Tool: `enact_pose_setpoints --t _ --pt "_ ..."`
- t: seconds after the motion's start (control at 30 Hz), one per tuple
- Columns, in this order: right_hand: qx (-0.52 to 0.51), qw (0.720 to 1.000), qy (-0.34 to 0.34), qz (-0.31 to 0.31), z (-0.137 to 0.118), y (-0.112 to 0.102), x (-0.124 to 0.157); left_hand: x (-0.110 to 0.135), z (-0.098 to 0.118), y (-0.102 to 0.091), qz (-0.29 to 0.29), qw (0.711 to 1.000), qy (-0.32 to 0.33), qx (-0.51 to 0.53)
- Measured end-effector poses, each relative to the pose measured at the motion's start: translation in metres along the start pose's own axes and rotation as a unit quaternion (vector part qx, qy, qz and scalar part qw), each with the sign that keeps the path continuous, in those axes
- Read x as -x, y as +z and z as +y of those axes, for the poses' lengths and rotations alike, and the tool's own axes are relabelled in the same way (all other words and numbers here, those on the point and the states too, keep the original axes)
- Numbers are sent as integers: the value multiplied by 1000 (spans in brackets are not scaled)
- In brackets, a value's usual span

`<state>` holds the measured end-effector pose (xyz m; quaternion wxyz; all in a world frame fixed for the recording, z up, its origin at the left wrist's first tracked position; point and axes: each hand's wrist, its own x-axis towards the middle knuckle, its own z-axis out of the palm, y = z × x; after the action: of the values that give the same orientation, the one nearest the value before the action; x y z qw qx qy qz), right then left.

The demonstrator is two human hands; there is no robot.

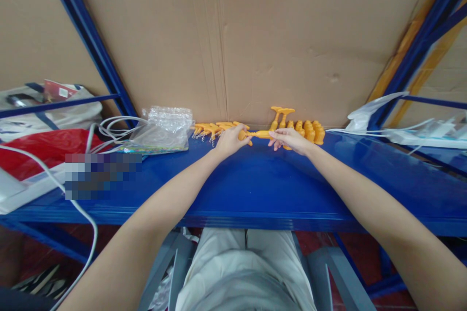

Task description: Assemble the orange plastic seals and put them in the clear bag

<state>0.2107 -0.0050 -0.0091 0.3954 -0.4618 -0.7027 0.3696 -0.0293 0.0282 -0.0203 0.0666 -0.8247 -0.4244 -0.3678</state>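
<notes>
Head view: the left hand (pixel 232 141) and right hand (pixel 291 140) meet on a yellow tool (pixel 261 134) near the far edge of the blue worktop (pixel 251 189). Each hand's grip is closed on it, left at its nine-o'clock end, right at its three. Taking the tool as the dial's centre, yellow corkscrews (pixel 212 129) lie at nine o'clock, just beside the left hand, with a clear bag (pixel 164 129) beyond; T-handles (pixel 274 119) stand between one and two, yellow sleeves (pixel 310 131) at three, and cardboard (pixel 262 43) at twelve.
</notes>
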Motion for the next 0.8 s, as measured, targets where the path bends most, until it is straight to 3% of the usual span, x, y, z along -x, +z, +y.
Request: enact_pose_setpoints --t 0.07,0.13,0.23,0.37,0.5,0.63,0.7,0.8 --pt "48 999 -14 17 6 0 -5 -1 1 -1 0 1000 -7 -3" --pt "120 988 -72 68 11 1 -9 -1 1 -2 -6 1000 -13 -5" --pt "245 937 -216 120 12 5 -10 0 5 -4 -37 999 4 -13" --pt "388 865 -318 36 2 17 -1 2 15 -7 -81 993 40 -70" --pt "498 810 -308 -24 -9 33 7 5 25 -10 -112 984 61 -121" --pt "548 784 -293 -4 -11 35 8 6 26 -11 -102 985 81 -116" --pt "547 786 -287 22 -8 31 5 6 22 -11 -72 989 100 -87" --pt "503 820 -258 93 -3 20 -5 4 15 -11 -32 991 121 -49"
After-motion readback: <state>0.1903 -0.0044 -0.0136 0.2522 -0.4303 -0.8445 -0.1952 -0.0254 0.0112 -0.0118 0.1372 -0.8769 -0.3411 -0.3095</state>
